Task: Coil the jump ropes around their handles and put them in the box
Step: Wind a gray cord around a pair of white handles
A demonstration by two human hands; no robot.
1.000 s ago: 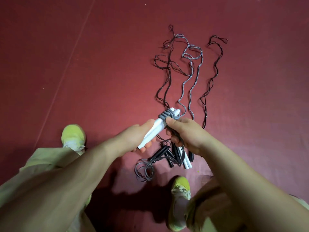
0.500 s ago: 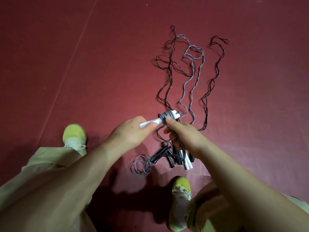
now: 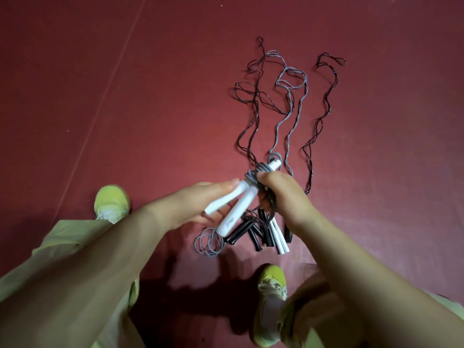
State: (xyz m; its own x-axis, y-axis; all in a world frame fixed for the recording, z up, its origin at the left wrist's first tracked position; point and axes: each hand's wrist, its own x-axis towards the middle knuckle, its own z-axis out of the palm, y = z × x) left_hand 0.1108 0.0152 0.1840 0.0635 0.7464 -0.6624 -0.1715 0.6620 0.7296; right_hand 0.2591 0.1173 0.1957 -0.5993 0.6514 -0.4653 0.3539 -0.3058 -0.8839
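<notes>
— What do your hands hold above the dark red floor?

— Your left hand holds the pair of white handles from below, thumb lying along the upper one, fingers curled under them. The two handles splay apart toward you and meet at their far ends, where grey rope is coiled around them in several turns.

— And your right hand?

— Your right hand pinches the grey coil at the far end of the handles, thumb tip pressed against the turns, with dark cord bunched under its curled fingers. From there the loose length of grey rope runs away from you across the floor in wavy lines to a loop at the far end.

— Where are the other ropes?

— Black ropes lie stretched out on the floor to either side of the grey one. Their black handles sit in a heap just below your hands, together with a second pair of white handles and a small grey coil just left of the heap. Your two yellow-green shoes flank the heap; your pale trouser legs fill the lower corners.
</notes>
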